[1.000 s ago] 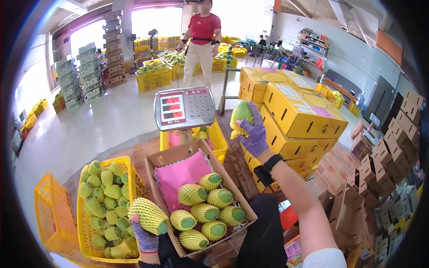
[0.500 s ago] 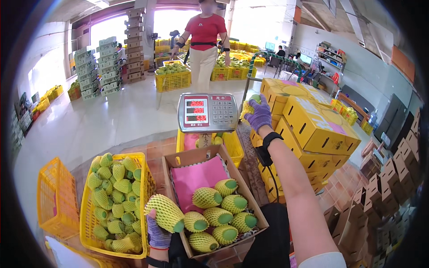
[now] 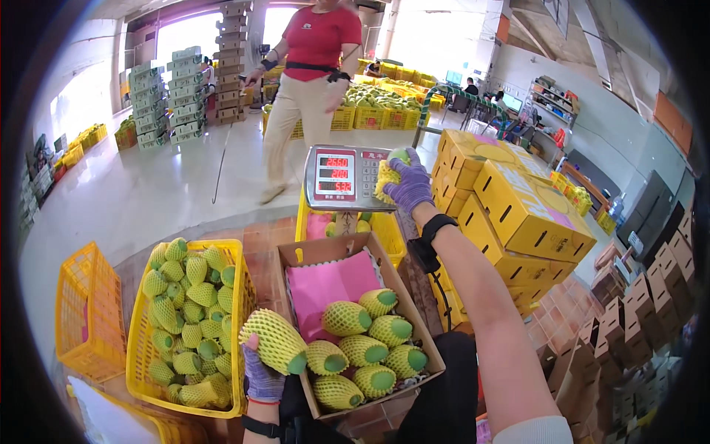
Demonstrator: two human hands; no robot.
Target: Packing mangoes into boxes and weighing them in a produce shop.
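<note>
My left hand (image 3: 264, 376), in a purple fingerless glove, is closed around a green mango in a yellow foam net (image 3: 272, 340) at the near left corner of an open cardboard box (image 3: 433, 337). Several netted mangoes (image 3: 365, 349) lie in that box beside a pink sheet (image 3: 333, 280). Out past the box, my gloved right hand (image 3: 410, 185) grips another mango (image 3: 400, 157), its green end bare and its yellow net bunched below. This mango is at the right edge of the scale's display (image 3: 346, 177), overlapping it in view; whether they touch I cannot tell.
A yellow crate of netted mangoes (image 3: 240, 255) stands left of the box, with a yellow crate (image 3: 89, 311) further left. Stacked yellow cartons (image 3: 518, 211) rise at the right. Beyond the scale, a person in a red shirt (image 3: 318, 44) is on the floor.
My right hand has moved left with its mango, from beside the cartons to the display's edge. The person in red has come nearer and shifted left. My left hand keeps its mango.
</note>
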